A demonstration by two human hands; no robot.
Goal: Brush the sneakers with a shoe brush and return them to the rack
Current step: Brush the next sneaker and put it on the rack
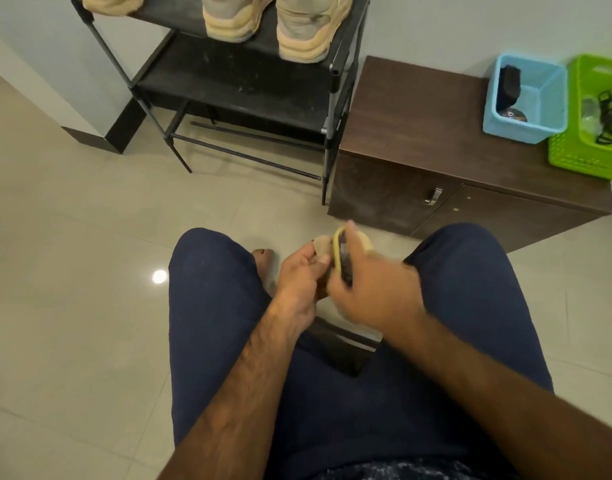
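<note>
Your left hand [302,275] holds the beige sneaker [321,247] only by its edge, low above the tiled floor [90,220], while your blurred right hand [370,292] grips the shoe brush [339,252], so a hard stroke can knock the sneaker down.

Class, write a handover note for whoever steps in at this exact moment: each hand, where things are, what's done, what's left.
Left hand: holds a sneaker between the knees.
Right hand: grips the brush against it, blurred.
Rack: a pair stands on the top shelf.
Done: sneaker taken down, brushing under way.
Left: finish brushing and return it to the rack. Whether the pair is already brushed, I cannot tell.
</note>
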